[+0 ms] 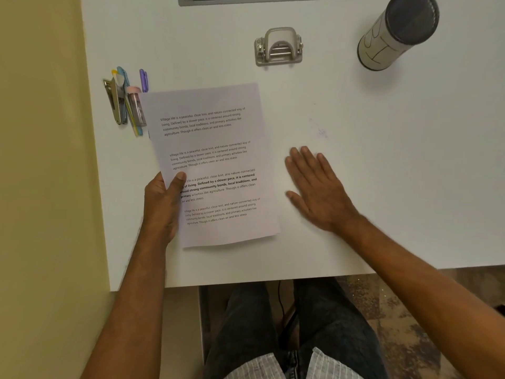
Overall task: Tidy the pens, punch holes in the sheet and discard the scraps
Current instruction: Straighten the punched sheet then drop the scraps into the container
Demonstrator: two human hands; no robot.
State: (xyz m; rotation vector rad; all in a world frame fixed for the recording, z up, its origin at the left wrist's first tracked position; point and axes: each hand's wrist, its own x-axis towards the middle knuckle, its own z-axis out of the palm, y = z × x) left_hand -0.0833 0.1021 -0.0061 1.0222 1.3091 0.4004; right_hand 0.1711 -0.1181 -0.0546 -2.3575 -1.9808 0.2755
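Note:
A printed white sheet lies slightly raised over the white desk. My left hand grips the sheet's left edge, thumb on top of the text. To the right of the sheet my right hand rests flat on the desk with fingers spread, holding nothing. A grey two-hole punch stands beyond the sheet near the far edge. Several pens lie bunched at the left, with a purple pen partly hidden under the sheet's top corner.
A silver stapler and a small clear tube with a pink cap lie among the pens. A tall cylindrical container stands at the far right. A yellow wall borders the desk's left edge. My legs show below the front edge.

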